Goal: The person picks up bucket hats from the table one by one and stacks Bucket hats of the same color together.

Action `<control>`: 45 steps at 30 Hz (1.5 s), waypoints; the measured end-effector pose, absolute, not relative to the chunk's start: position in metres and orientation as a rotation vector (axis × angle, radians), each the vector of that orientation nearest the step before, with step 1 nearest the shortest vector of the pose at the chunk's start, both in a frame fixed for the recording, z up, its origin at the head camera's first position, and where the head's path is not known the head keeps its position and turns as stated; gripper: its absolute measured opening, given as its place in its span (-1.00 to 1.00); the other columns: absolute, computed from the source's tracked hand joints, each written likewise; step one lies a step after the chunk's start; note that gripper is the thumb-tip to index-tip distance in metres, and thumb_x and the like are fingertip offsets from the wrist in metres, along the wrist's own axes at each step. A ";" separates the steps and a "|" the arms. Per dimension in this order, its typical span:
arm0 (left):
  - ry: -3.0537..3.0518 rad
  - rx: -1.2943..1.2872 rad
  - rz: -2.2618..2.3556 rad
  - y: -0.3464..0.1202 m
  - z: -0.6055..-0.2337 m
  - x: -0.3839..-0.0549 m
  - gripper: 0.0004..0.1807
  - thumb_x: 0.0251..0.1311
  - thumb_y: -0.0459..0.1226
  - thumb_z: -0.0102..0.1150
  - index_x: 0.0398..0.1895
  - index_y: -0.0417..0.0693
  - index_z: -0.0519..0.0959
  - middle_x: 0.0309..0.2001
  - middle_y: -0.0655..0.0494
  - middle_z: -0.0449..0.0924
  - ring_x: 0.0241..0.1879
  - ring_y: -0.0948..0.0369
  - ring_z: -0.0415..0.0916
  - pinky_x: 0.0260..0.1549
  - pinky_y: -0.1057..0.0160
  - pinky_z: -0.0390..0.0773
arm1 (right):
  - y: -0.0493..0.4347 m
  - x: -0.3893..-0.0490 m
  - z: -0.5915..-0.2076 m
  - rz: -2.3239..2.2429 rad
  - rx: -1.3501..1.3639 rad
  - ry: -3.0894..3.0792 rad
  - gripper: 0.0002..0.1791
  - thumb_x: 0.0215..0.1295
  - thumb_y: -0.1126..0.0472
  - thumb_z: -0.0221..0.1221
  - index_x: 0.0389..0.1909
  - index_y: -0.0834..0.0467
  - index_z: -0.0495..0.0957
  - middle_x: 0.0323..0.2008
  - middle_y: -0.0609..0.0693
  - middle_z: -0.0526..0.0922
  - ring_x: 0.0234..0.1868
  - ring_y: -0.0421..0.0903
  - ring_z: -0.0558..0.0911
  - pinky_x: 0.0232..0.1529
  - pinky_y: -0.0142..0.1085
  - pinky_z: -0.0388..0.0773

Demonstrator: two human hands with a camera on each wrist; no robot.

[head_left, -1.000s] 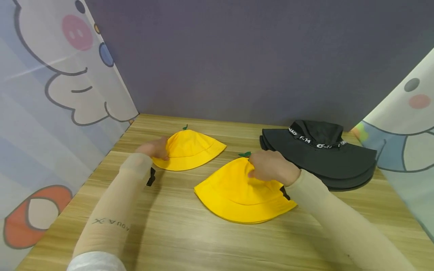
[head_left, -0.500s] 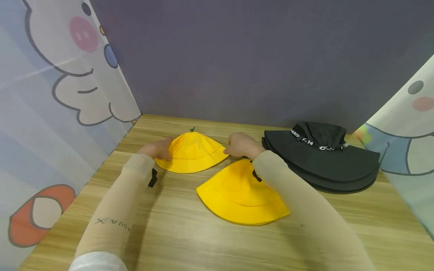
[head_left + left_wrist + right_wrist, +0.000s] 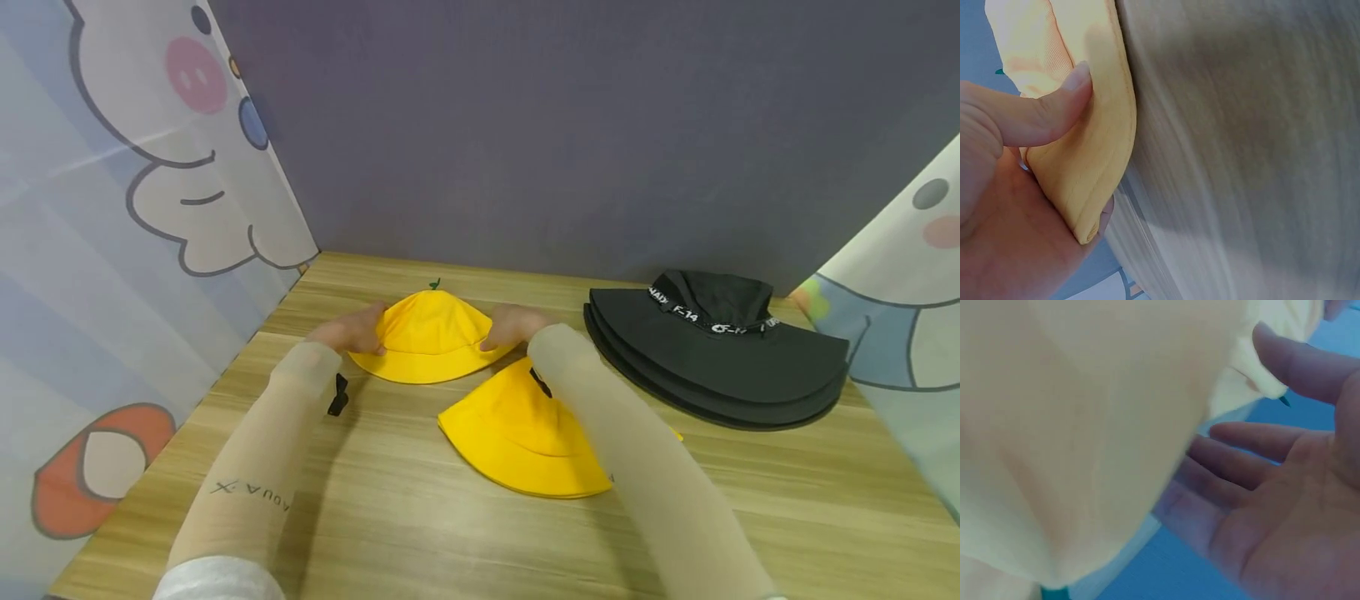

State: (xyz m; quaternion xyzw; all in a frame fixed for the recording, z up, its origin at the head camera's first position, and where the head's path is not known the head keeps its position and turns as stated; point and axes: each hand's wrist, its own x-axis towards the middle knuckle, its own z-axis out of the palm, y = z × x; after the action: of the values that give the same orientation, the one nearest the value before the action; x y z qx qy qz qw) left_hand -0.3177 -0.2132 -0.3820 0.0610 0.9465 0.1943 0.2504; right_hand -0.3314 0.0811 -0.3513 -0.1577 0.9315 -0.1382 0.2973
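A yellow bucket hat [image 3: 435, 329] with a green sprout on top lies on the wooden table, towards the back left. At its left side the left hand [image 3: 358, 330] grips the brim; in the left wrist view the thumb presses on the brim [image 3: 1107, 119] and the fingers pass underneath. The right hand [image 3: 516, 325] is at the right side of the same hat. In the right wrist view its thumb and fingers are extended and spread apart, the thumb beside the hat's crown. A second yellow bucket hat [image 3: 517, 442] lies nearer, partly hidden beneath the right forearm.
Black wide-brimmed hats [image 3: 720, 358] with white lettering on the band lie stacked at the right. A grey panel [image 3: 525, 142] stands behind the table [image 3: 405, 500]. Cartoon-printed sheets [image 3: 97, 250] line the left and right sides.
From above the nearer yellow hat, the right hand has moved left and back to the far yellow hat's right side. The left hand has stayed on that hat's brim.
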 end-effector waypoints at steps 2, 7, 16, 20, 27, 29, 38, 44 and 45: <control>2.583 0.175 0.540 -0.212 -0.383 -0.318 -0.08 0.35 -0.29 0.24 0.59 -0.20 -0.13 0.51 -0.40 0.03 0.40 -0.26 0.17 0.35 -0.33 0.16 | 0.081 -0.332 -0.354 -0.356 -0.408 2.481 -0.50 0.44 -0.06 0.22 0.21 0.18 0.46 0.05 0.07 0.53 -0.03 -0.02 0.48 -0.01 -0.16 0.40; 2.587 0.195 0.545 -0.208 -0.382 -0.318 -0.09 0.35 -0.30 0.25 0.57 -0.22 -0.11 0.47 -0.41 0.11 0.33 -0.23 0.24 0.33 -0.31 0.20 | 0.082 -0.331 -0.357 -0.373 -0.373 2.500 -0.29 0.45 -0.10 0.21 0.43 0.22 0.31 0.28 0.12 0.47 0.05 0.00 0.47 0.05 -0.14 0.47; 2.638 0.256 0.470 -0.204 -0.382 -0.318 -0.12 0.29 -0.39 0.28 0.54 -0.33 -0.03 0.45 -0.46 0.15 0.40 -0.30 0.20 0.37 -0.26 0.20 | 0.074 -0.322 -0.354 -0.458 -0.387 2.586 -0.42 0.37 -0.03 0.32 0.24 0.25 0.48 0.08 0.12 0.57 -0.20 -0.03 0.48 -0.22 -0.27 0.45; 2.659 0.275 0.491 -0.206 -0.381 -0.317 -0.16 0.31 -0.44 0.21 0.55 -0.31 -0.01 0.45 -0.44 0.16 0.41 -0.31 0.18 0.37 -0.27 0.18 | 0.074 -0.320 -0.353 -0.563 -0.351 2.597 -0.52 0.37 0.08 0.33 0.18 0.26 0.49 -0.05 0.10 0.55 -0.32 -0.07 0.51 -0.35 -0.31 0.54; 2.674 0.302 0.522 -0.208 -0.369 -0.315 -0.16 0.35 -0.40 0.18 0.56 -0.36 -0.06 0.46 -0.48 0.12 0.42 -0.33 0.15 0.37 -0.27 0.18 | 0.080 -0.312 -0.345 -0.636 -0.353 2.665 -0.53 0.36 0.15 0.34 0.16 0.28 0.47 -0.03 0.14 0.58 -0.34 -0.04 0.59 -0.32 -0.31 0.59; 2.679 0.314 0.537 -0.208 -0.364 -0.315 -0.19 0.36 -0.39 0.18 0.55 -0.34 -0.03 0.43 -0.48 0.18 0.38 -0.31 0.23 0.34 -0.25 0.25 | 0.083 -0.312 -0.344 -0.646 -0.342 2.669 -0.47 0.37 0.15 0.33 0.25 0.29 0.44 0.09 0.17 0.57 -0.41 -0.06 0.62 -0.35 -0.30 0.63; 2.635 0.428 0.614 -0.206 -0.343 -0.310 -0.38 0.41 -0.35 0.18 0.42 -0.33 0.17 0.20 -0.33 0.40 0.12 -0.16 0.37 0.18 -0.20 0.37 | 0.104 -0.314 -0.335 -0.659 -0.315 2.624 -0.44 0.38 0.15 0.32 0.30 0.27 0.43 0.06 0.20 0.57 -0.48 -0.01 0.66 -0.42 -0.25 0.69; 2.619 0.505 0.679 -0.201 -0.334 -0.306 -0.50 0.42 -0.36 0.17 0.32 -0.31 0.25 0.06 -0.22 0.44 0.02 -0.08 0.40 0.10 -0.13 0.40 | 0.123 -0.310 -0.326 -0.676 -0.332 2.580 -0.55 0.38 0.11 0.32 0.18 0.24 0.50 -0.09 0.15 0.59 -0.39 0.01 0.66 -0.32 -0.21 0.70; 2.619 0.518 0.683 -0.199 -0.331 -0.304 -0.51 0.43 -0.35 0.17 0.31 -0.31 0.26 0.05 -0.21 0.45 0.01 -0.07 0.40 0.10 -0.13 0.41 | 0.127 -0.309 -0.324 -0.683 -0.328 2.571 -0.56 0.38 0.11 0.32 0.16 0.23 0.51 -0.10 0.14 0.59 -0.38 0.01 0.66 -0.30 -0.20 0.70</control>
State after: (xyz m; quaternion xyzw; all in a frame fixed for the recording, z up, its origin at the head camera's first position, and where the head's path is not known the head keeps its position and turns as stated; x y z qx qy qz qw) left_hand -0.3043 -0.1990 -0.3313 0.1846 0.9327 0.2434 0.1917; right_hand -0.3090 0.1271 -0.3244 -0.1193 0.9338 -0.2481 0.2284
